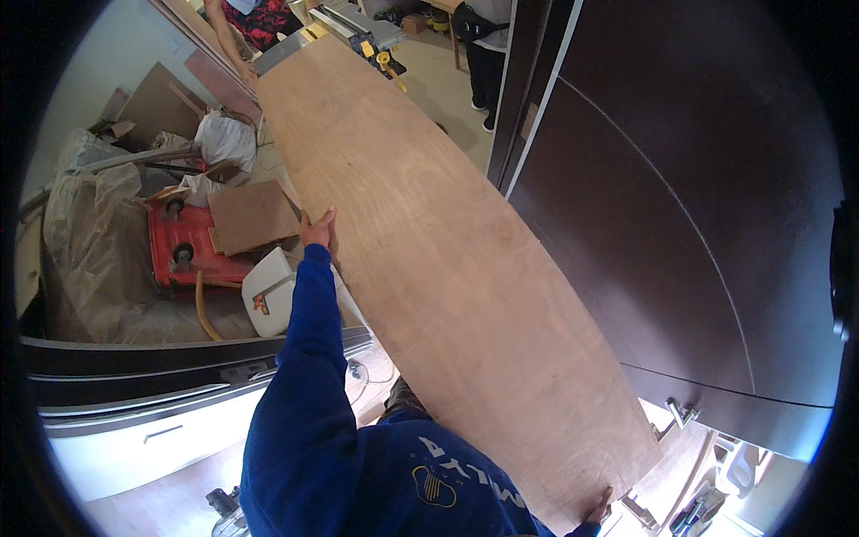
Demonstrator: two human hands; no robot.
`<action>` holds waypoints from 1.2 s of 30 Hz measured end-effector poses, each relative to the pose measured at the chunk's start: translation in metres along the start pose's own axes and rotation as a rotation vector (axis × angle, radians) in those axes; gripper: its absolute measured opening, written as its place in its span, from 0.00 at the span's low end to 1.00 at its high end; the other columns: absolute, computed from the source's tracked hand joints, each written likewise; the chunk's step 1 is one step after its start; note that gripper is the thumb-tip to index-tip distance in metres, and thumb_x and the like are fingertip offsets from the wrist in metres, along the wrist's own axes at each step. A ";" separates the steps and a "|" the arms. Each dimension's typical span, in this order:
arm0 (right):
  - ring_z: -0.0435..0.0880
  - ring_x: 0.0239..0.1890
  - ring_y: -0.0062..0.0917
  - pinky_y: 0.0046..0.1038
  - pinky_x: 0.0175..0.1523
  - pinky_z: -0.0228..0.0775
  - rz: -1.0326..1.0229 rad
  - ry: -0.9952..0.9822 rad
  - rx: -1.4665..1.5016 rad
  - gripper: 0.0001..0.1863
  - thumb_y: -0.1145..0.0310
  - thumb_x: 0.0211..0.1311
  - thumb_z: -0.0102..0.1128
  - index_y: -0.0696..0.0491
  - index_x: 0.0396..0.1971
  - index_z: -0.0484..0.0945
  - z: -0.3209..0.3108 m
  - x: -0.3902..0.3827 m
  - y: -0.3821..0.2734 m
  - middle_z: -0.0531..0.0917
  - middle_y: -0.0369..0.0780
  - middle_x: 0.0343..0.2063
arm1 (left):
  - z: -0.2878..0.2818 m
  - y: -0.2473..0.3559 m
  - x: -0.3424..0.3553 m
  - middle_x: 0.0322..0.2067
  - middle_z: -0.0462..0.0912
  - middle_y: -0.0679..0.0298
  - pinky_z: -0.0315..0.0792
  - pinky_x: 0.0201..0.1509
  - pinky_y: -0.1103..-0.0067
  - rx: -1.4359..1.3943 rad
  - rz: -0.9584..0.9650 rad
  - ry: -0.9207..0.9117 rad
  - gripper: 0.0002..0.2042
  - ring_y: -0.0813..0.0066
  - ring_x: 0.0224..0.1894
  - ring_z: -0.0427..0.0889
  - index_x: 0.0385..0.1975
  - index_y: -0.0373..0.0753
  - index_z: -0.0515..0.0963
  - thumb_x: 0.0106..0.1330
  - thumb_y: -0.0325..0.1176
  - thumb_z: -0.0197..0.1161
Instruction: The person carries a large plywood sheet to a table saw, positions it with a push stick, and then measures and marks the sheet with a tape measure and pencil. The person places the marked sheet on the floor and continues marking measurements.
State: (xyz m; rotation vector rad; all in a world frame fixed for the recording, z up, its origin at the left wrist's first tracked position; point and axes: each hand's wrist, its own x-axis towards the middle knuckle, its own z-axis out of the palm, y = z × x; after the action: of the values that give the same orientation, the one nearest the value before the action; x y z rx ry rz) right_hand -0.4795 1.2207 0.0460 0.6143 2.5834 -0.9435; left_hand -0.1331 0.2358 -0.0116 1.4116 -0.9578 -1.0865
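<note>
A long plywood sheet [429, 242] stretches from close to my body to the far end of the view. My left hand [318, 230] grips its left edge around the middle, with the thumb on the edge and the other fingers partly hidden. Down at the near right corner, my right hand [598, 512] holds the sheet's end; only some fingers show. At the far left corner another person's hand [248, 73] is at the sheet's edge. Under that far end is a machine with a grey metal top [284, 54] and yellow parts.
A dark brown door [680, 179] with a metal handle [682, 413] stands along the right. To the left lie a red plastic piece with black wheels [192, 251], a brown board [255, 217], a white container [270, 291] and plastic sheeting [98, 242]. Another person [483, 63] stands beyond the doorway.
</note>
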 end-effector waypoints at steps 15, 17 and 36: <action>0.78 0.46 0.33 0.36 0.58 0.68 0.068 -0.062 -0.005 0.52 0.24 0.50 0.62 0.66 0.47 0.80 0.011 -0.016 -0.047 0.82 0.48 0.44 | 0.005 -0.012 0.015 0.59 0.77 0.49 0.72 0.62 0.76 0.009 0.023 -0.027 0.49 0.62 0.58 0.79 0.70 0.28 0.60 0.49 0.35 0.82; 0.78 0.46 0.32 0.35 0.58 0.68 0.076 -0.040 -0.063 0.53 0.23 0.49 0.62 0.67 0.47 0.80 0.013 -0.019 -0.053 0.82 0.48 0.44 | 0.007 -0.007 0.014 0.59 0.77 0.49 0.72 0.61 0.76 0.044 0.021 0.009 0.49 0.62 0.58 0.79 0.70 0.28 0.60 0.49 0.35 0.82; 0.71 0.23 0.25 0.30 0.29 0.67 -0.092 0.128 -0.061 0.46 0.24 0.53 0.58 0.64 0.27 0.81 0.050 -0.029 -0.063 0.77 0.39 0.21 | 0.008 -0.009 0.057 0.58 0.78 0.51 0.73 0.60 0.77 0.017 0.003 -0.023 0.50 0.63 0.57 0.79 0.70 0.29 0.61 0.46 0.34 0.83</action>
State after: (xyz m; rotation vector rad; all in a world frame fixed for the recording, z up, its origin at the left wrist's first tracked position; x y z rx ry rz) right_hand -0.4787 1.1353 0.0551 0.5607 2.7639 -0.8762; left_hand -0.1261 0.1802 -0.0270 1.4139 -0.9876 -1.0963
